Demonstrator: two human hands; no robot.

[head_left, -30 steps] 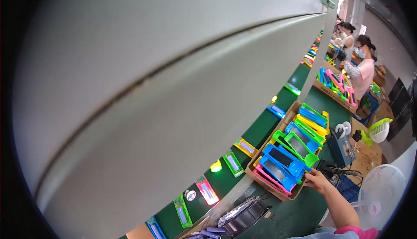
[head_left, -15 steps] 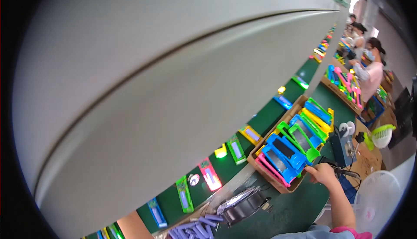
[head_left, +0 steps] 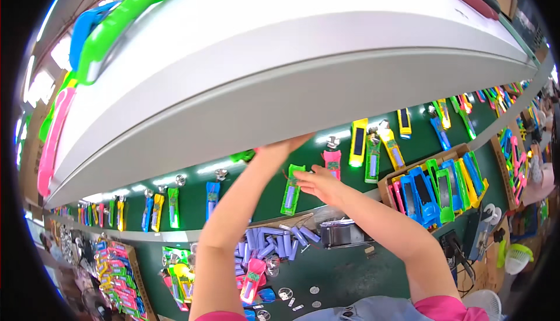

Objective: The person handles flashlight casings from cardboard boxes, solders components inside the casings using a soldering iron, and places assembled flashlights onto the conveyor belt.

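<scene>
grey panel (head_left: 291, 99) overhangs the green belt (head_left: 192, 204); left hand (head_left: 287, 147) part-hidden beneath, its grip untellable; right hand (head_left: 321, 184) beside the green casing (head_left: 284, 205) on the belt, clamping unclear; casing best steadied by its rim, sparing the circuit board (head_left: 293, 176); long axis near-to-far, board end pointing away, slightly rightward

A long white-and-grey shelf (head_left: 303, 84) spans the upper view, a brown cardboard box (head_left: 384, 190) packed with blue, green and yellow plastic frames (head_left: 445, 191) stands on the dark green tabletop (head_left: 373, 277), and farther right sits a white plastic basket with a green rim (head_left: 517, 261).
</scene>
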